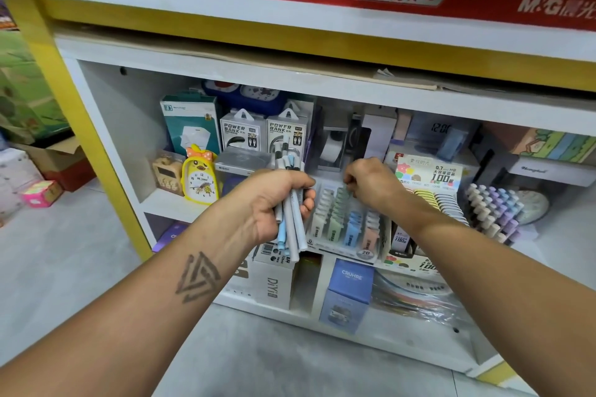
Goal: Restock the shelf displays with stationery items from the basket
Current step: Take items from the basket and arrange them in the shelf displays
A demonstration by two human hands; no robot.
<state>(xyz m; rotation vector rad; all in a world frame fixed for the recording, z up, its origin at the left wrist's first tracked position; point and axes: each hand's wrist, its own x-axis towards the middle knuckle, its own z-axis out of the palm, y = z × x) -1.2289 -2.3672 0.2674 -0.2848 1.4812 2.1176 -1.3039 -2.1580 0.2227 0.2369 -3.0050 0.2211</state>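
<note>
Pale pens [292,213] (a bundle) are gripped in the left hand [274,203]. Right hand [371,182], fingers curled, apparently pinches an item over the display tray [342,246]; contents unclear. Next: seat it in its slot.

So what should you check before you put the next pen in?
1. Bundle of pens held firmly in the left hand: ok.
2. Right hand at the display tray: ok, right above its rows.
3. Right hand holding a pen: cannot tell, fingers curl away from the camera.
4. Free slot in the tray: cannot tell, the rows look full.
5. Nothing blocking the tray's front: ok.
6. Basket nearby: cannot tell, out of view.
</note>
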